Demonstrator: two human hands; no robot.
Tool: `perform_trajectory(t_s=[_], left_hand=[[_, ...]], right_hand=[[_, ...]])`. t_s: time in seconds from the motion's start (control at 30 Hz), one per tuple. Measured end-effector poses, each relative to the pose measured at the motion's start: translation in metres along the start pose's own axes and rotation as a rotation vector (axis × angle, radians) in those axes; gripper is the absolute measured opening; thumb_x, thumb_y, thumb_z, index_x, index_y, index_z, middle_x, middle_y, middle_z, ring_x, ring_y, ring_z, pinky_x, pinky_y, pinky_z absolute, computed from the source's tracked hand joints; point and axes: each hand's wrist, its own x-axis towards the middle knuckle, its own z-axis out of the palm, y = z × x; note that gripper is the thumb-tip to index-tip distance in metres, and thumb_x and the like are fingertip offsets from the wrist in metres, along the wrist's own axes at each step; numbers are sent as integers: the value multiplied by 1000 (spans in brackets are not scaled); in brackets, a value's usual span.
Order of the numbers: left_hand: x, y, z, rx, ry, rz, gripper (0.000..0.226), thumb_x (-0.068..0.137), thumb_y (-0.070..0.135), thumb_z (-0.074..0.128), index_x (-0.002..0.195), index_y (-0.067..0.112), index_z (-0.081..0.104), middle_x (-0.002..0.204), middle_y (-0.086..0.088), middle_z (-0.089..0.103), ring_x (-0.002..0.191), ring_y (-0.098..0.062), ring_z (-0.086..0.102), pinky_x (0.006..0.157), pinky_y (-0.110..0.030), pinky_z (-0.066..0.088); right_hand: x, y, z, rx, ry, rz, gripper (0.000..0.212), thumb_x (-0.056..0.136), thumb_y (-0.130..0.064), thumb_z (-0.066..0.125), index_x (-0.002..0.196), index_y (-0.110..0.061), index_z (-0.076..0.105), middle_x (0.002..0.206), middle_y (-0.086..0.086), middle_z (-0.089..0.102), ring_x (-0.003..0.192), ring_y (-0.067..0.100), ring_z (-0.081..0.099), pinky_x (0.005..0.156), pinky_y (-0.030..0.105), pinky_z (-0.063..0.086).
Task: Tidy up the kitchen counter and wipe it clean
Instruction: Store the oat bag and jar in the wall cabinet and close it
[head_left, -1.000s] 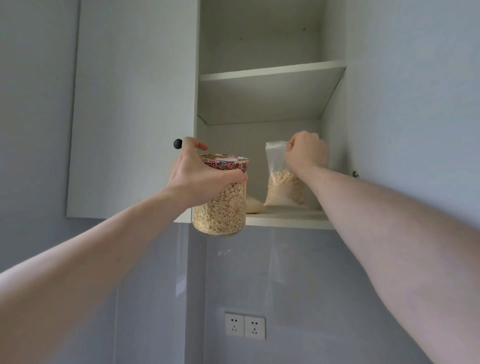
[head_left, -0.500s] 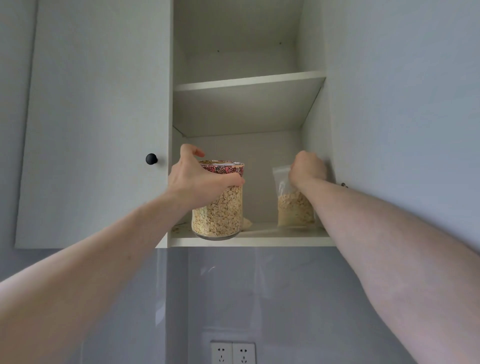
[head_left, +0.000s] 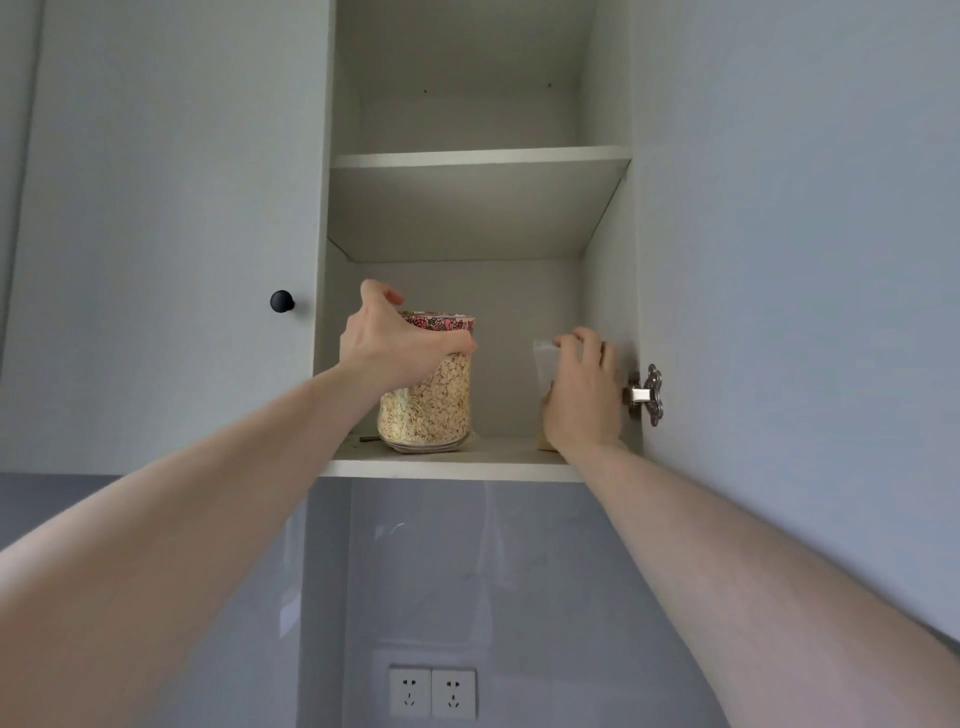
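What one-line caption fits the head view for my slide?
Both hands reach into the open cabinet: left hand grips the floral-lidded glass oat jar on the lower shelf; right hand holds a clear plastic bag.

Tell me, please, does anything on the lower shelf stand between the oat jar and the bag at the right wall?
Nothing visible does. The oat jar in the left hand and the bag in the right hand stand apart, with bare lower shelf between them.
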Motion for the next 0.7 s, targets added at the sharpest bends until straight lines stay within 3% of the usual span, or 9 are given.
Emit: perform_trajectory(t_s=[0.13, 0.27, 0.33, 0.43, 0.53, 0.7], left_hand=[[-1, 2, 6, -17, -12, -27, 102, 53, 57, 91, 134, 24, 39, 113, 2, 51, 96, -19, 54, 76, -33, 48], [-1, 5, 17, -29, -35, -51, 103, 54, 57, 91, 136, 24, 38, 112, 2, 51, 96, -20, 55, 77, -35, 53], [-1, 7, 24, -29, -43, -55, 104, 53, 57, 91, 136, 24, 38, 112, 2, 51, 97, -20, 55, 81, -37, 56], [0, 9, 36, -24, -63, -58, 104, 53, 58, 90, 136, 24, 37, 112, 2, 51, 98, -21, 56, 80, -37, 55], [1, 9, 50, -13, -86, -50, 103, 53, 60, 89, 134, 24, 38, 113, 2, 53, 97, -20, 57, 77, -36, 53], [5, 5, 68, -36, -108, -56, 103, 54, 62, 89, 134, 24, 37, 114, 2, 55, 95, -17, 57, 72, -33, 49]], right_hand=[[-24, 7, -3, 61, -64, -55, 62, 68, 7, 72, 122, -16, 56, 140, 6, 42, 124, 30, 40, 91, 44, 51], [-31, 11, -6, 212, -169, -83, 52, 71, 10, 64, 116, -16, 59, 130, 1, 45, 121, 26, 42, 86, 38, 51], [-35, 13, -4, 268, -200, -84, 42, 76, 7, 62, 112, -16, 60, 124, -1, 48, 116, 24, 45, 86, 33, 47], [-43, 15, -1, 317, -222, -43, 22, 86, -2, 55, 99, -19, 62, 112, -5, 52, 109, 21, 48, 78, 38, 51], [-44, 17, 0, 304, -275, -33, 16, 89, -8, 53, 94, -21, 62, 106, -8, 51, 103, 16, 51, 70, 43, 55], [-44, 14, -2, 269, -282, 8, 14, 92, -19, 49, 98, -24, 60, 110, -7, 52, 101, 17, 52, 69, 43, 56]])
